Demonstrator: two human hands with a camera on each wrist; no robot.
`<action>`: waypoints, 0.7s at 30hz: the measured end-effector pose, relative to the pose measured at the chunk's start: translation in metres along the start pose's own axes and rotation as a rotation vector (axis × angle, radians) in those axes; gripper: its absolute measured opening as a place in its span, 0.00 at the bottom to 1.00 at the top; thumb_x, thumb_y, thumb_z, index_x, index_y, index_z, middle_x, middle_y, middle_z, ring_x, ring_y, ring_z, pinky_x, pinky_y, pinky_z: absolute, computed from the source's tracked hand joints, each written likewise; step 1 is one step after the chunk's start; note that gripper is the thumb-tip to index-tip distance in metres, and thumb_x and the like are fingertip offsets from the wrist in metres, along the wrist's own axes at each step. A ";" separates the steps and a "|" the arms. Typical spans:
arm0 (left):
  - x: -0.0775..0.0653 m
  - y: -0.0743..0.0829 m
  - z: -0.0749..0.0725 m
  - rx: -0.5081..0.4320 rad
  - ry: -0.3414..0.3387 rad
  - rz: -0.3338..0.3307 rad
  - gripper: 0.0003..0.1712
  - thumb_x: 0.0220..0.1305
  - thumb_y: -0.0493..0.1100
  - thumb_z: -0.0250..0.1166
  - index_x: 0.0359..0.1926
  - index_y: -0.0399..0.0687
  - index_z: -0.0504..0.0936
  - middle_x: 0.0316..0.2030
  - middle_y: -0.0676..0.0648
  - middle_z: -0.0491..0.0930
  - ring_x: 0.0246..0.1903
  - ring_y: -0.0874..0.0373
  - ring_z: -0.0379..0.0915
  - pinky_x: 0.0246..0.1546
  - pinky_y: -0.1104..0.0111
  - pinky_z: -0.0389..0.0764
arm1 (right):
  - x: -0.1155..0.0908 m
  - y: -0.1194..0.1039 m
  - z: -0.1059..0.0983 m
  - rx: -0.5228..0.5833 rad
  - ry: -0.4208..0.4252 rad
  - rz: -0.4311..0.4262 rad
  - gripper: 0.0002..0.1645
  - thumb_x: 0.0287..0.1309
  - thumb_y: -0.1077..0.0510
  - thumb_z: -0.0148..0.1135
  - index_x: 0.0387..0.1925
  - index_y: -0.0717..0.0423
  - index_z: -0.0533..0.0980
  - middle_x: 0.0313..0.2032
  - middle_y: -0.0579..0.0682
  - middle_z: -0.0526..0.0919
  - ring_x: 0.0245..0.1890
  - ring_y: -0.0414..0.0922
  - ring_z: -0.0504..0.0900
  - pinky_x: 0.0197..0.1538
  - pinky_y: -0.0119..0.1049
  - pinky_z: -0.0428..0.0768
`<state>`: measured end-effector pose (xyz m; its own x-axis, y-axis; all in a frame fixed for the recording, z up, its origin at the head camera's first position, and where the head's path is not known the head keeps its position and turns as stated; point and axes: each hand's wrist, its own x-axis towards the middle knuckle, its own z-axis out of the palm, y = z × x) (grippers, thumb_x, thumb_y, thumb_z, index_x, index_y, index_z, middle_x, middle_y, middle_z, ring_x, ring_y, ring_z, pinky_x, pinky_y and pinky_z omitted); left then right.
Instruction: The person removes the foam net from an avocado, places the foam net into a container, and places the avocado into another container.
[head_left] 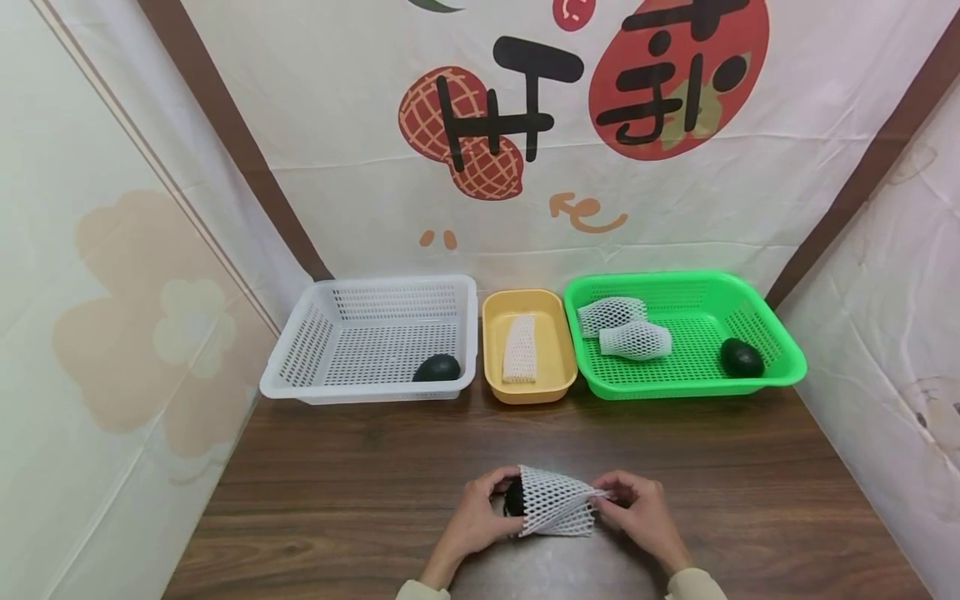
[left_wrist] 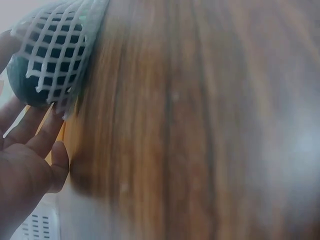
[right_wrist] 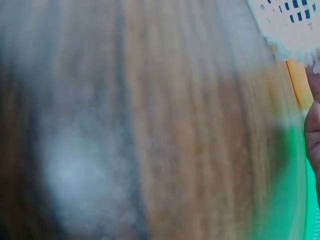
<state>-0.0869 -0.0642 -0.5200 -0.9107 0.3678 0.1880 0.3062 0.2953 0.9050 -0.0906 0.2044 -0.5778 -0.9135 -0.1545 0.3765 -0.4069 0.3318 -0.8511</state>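
Note:
A dark green avocado [head_left: 513,497] lies partly inside a white foam net sleeve [head_left: 555,502] over the front of the table. My left hand [head_left: 483,510] grips the avocado's bare end, thumb and fingers on opposite sides at the sleeve's opening. In the left wrist view the net [left_wrist: 57,47] stretches over most of the dark fruit [left_wrist: 25,82]. With thumb and fingertips, my right hand [head_left: 637,508] pinches the sleeve's gathered far end. Only part of the right hand [right_wrist: 313,130] shows at the edge of the right wrist view.
Behind the hands stand a white basket [head_left: 405,392] with an avocado [head_left: 437,367], a yellow tray [head_left: 528,393] with a flat net sleeve [head_left: 519,350], and a green basket [head_left: 682,387]. The green one holds two netted pieces [head_left: 636,340] and a bare avocado [head_left: 742,357]. A printed curtain [head_left: 360,200] hangs behind.

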 end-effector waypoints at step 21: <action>-0.012 -0.022 -0.017 0.024 0.049 0.009 0.31 0.37 0.41 0.75 0.47 0.41 0.75 0.41 0.45 0.77 0.37 0.52 0.75 0.39 0.60 0.73 | 0.001 -0.004 -0.001 -0.034 0.028 0.005 0.12 0.39 0.65 0.70 0.28 0.50 0.77 0.24 0.42 0.81 0.22 0.39 0.79 0.24 0.29 0.76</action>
<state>-0.0873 -0.0908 -0.5359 -0.9200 0.3276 0.2152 0.3206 0.3132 0.8939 -0.0899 0.2042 -0.5737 -0.9153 -0.1264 0.3824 -0.4014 0.3643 -0.8403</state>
